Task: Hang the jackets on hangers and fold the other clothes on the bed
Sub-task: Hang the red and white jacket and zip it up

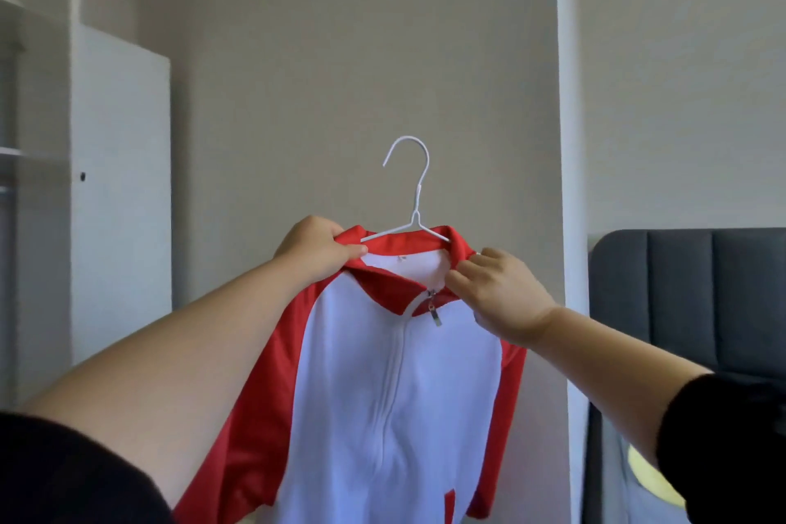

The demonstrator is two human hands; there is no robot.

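Jacket, red and white, zipped: carried on a white wire hanger and held up in the air, draped below the hanger's hook. It is judged light, soft and limp, its smooth cloth likely to slide on thin wire, and is best taken at the collar or shoulders. Left of the hanger's neck the collar is gripped by the curled fingers of the left hand; right of it the collar is pinched by the right hand. The hanger's arms are hidden inside the shoulders; the hem is cut off

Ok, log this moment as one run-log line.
step: hanging jacket | left hand: grips collar | right hand: pinches collar | jacket: on hanger, zipped, held up | hanger: hook free, not yet hung
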